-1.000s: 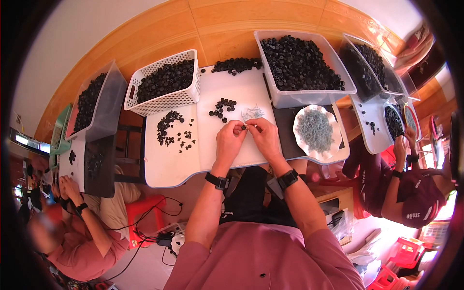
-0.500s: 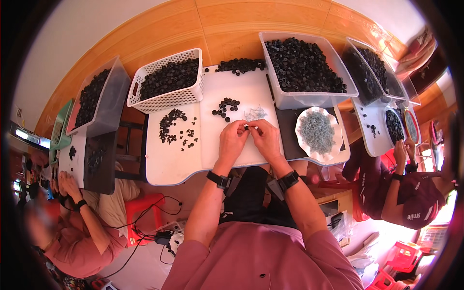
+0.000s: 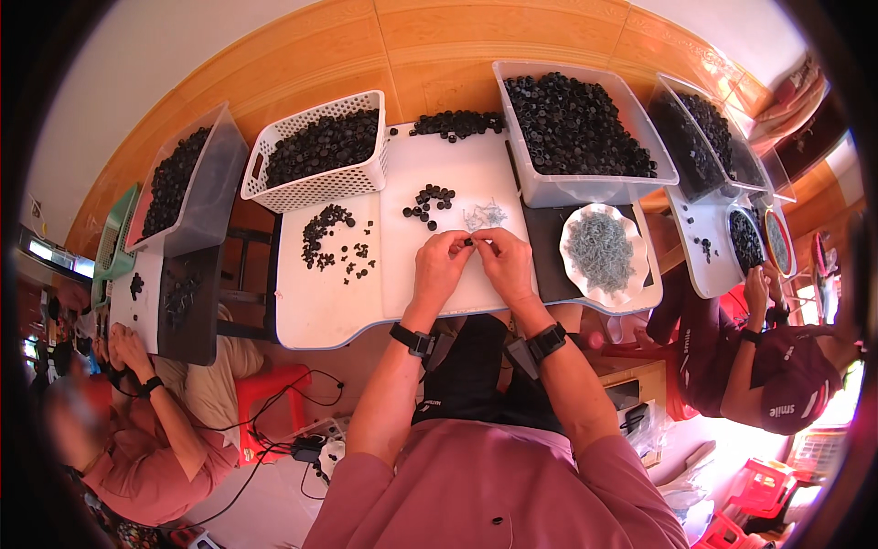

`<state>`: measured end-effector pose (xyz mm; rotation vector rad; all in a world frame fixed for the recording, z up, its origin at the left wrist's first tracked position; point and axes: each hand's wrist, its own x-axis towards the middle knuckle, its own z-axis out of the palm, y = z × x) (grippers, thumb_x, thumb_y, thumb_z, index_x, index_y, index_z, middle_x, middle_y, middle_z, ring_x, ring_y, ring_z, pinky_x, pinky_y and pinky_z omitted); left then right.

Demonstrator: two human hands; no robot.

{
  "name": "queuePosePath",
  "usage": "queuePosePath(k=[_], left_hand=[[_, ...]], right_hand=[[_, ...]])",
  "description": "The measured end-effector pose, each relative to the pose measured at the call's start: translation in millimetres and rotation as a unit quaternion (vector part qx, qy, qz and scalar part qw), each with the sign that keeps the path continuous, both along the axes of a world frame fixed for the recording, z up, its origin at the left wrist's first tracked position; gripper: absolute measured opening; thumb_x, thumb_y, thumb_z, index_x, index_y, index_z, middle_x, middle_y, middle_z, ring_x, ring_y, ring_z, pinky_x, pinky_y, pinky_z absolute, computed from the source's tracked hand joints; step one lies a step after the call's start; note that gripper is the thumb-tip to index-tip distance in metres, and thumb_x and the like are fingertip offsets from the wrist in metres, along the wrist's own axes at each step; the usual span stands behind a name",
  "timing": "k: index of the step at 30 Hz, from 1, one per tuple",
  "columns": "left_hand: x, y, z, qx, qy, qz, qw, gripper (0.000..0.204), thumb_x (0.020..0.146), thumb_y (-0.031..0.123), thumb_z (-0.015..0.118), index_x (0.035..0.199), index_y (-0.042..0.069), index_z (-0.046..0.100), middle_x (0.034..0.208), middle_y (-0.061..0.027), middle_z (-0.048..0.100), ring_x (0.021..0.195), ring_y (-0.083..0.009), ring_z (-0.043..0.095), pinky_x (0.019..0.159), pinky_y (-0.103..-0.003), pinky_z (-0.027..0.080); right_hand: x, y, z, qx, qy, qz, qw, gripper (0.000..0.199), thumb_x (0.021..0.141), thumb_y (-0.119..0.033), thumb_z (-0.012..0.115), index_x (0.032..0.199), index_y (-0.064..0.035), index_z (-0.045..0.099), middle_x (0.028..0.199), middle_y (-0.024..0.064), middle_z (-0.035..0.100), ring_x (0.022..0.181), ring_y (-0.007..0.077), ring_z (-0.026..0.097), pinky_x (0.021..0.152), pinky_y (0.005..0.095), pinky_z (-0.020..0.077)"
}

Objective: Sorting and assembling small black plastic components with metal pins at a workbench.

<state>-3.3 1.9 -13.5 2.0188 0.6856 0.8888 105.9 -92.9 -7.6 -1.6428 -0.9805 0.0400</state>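
A small black round part (image 3: 469, 242) is pinched between my fingertips above the near part of the white tabletop. My left hand (image 3: 442, 267) has thumb and fingers closed on it. From the other side my right hand (image 3: 505, 263) presses its fingers together at the same part; whether it also holds a metal pin cannot be made out. Just beyond my fingers lies a loose pile of thin silvery metal pins (image 3: 485, 216). A cluster of black knobs (image 3: 428, 205) sits left of the pins. Farther left, smaller black pieces (image 3: 322, 233) are scattered.
A white perforated basket (image 3: 315, 187) and a clear bin (image 3: 594, 190), both full of black parts, stand along the back. On the right, a scalloped white dish (image 3: 572, 275) holds metal pins. People work at tables on both sides, one by a clear tub (image 3: 208, 197).
My fingertips have shifted slightly around the small black part. Both hands stay in nearly the same place, and the piles on the table look the same.
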Motion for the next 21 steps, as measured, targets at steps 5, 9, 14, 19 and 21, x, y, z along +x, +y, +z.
queuePosePath(k=[5,9,14,19,21], left_hand=[[-1,0,-1,-0.008,-0.006,0.002,1.0,0.022,0.084,0.006,0.08,0.104,0.002,0.073,0.09,-0.0139,0.072,0.076,-0.025,0.073,0.07,-0.036,0.059],[-1,1,-2,-0.007,0.003,0.001,1.0,0.021,0.084,0.005,0.08,0.104,0.002,0.073,0.089,-0.0136,0.073,0.077,-0.0247,0.073,0.07,-0.035,0.059],[0,-2,1,-0.026,-0.004,0.011,1.0,0.02,0.084,0.006,0.08,0.102,0.001,0.073,0.088,-0.0131,0.073,0.076,-0.0239,0.073,0.07,-0.035,0.059],[0,-2,1,-0.031,-0.004,0.016,0.999,0.02,0.084,0.007,0.081,0.102,0.001,0.073,0.088,-0.0128,0.073,0.076,-0.0232,0.073,0.069,-0.035,0.059],[0,-2,1,-0.032,-0.002,0.018,0.999,0.02,0.084,0.007,0.081,0.102,0.001,0.073,0.088,-0.0127,0.073,0.075,-0.023,0.073,0.069,-0.034,0.059]], right_hand=[[-2,0,-1,-0.007,-0.072,0.007,0.997,0.007,0.087,-0.002,0.073,0.093,-0.0043,0.072,0.085,0.0124,0.071,0.072,0.0311,0.07,0.064,0.0368,0.0555],[-1,0,2,0.014,-0.138,0.033,0.99,0.008,0.086,-0.003,0.074,0.094,-0.0049,0.073,0.087,0.0119,0.071,0.07,0.0296,0.069,0.063,0.0363,0.0551],[0,-3,9,0.001,0.031,0.005,1.0,0.011,0.087,-0.007,0.076,0.097,-0.0033,0.074,0.086,0.0096,0.072,0.061,0.019,0.063,0.057,0.0312,0.0508],[4,-4,12,-0.033,0.106,0.027,0.993,0.011,0.086,-0.009,0.078,0.093,-0.0015,0.075,0.083,0.0102,0.072,0.06,0.0161,0.06,0.057,0.0298,0.0488],[3,-3,12,-0.035,0.109,0.038,0.993,0.012,0.085,-0.01,0.079,0.092,-0.0014,0.075,0.082,0.0106,0.071,0.061,0.0163,0.06,0.057,0.0301,0.0489]])
